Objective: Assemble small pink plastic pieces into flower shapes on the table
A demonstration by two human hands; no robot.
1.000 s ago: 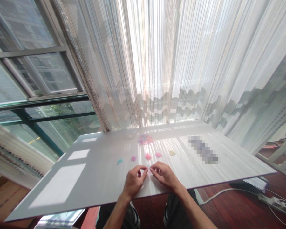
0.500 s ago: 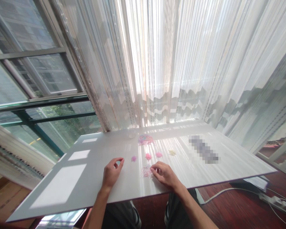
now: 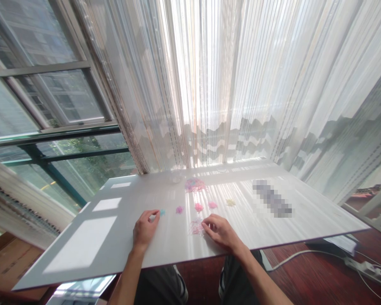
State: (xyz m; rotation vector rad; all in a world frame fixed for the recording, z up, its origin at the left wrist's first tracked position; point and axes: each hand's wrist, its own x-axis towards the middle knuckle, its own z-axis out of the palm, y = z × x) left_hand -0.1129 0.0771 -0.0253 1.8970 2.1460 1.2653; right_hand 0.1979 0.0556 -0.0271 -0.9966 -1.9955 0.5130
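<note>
My left hand (image 3: 146, 228) rests over the white table with thumb and forefinger pinched together, right beside a small teal pile (image 3: 162, 212). Whether anything is between those fingertips is too small to see. At the edge of a loose pink and mixed pile (image 3: 196, 227), which looks like small thin rubber bands, the curled fingers of my right hand (image 3: 220, 232) touch or nearly touch it; what they pinch is hidden. Beyond the hands lie small piles in a row: purple (image 3: 179, 209), red-pink (image 3: 199, 207), pink (image 3: 212, 205) and pale yellow (image 3: 230, 203).
A larger mixed heap (image 3: 195, 185) lies farther back on the white table (image 3: 165, 250), with a clear round dish (image 3: 177, 178) left of it. A blurred-out patch (image 3: 272, 199) covers something at right. Sheer curtains (image 3: 203, 84) hang behind. A power strip (image 3: 370, 271) lies on the floor.
My left hand has drawn back slightly to the left, and the teal pile now shows at its fingertips. My right hand stays by the mixed pile. The view has shifted slightly.
</note>
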